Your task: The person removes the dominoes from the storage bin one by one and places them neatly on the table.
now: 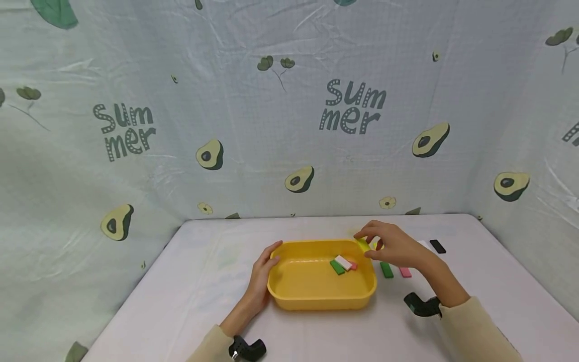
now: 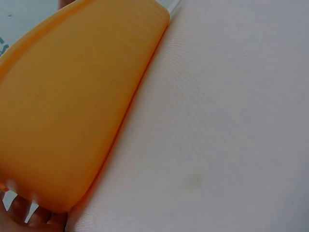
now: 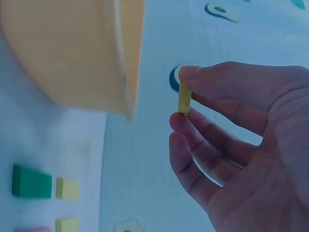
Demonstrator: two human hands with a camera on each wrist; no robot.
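Observation:
A yellow plastic basin (image 1: 321, 304) stands on the table in the head view. My left hand (image 1: 259, 281) holds its left side, thumb over the rim and fingers along the outer wall; the left wrist view shows fingertips (image 2: 34, 220) against the basin's end. Between thumb and fingertips, my right hand (image 1: 395, 246) pinches a small yellow block (image 3: 184, 99) by its two ends, up at the basin's far right corner. Inside the basin lie a green block (image 1: 336, 267), a white block (image 1: 343, 262) and a pink block (image 1: 354, 266), close together.
Right of the basin, a green block (image 1: 386, 270), a pink block (image 1: 405, 272) and a black block (image 1: 438, 246) lie on the table. A yellow block (image 3: 67, 189) sits beside the green one in the right wrist view. A patterned sheet (image 1: 253, 115) hangs behind the table.

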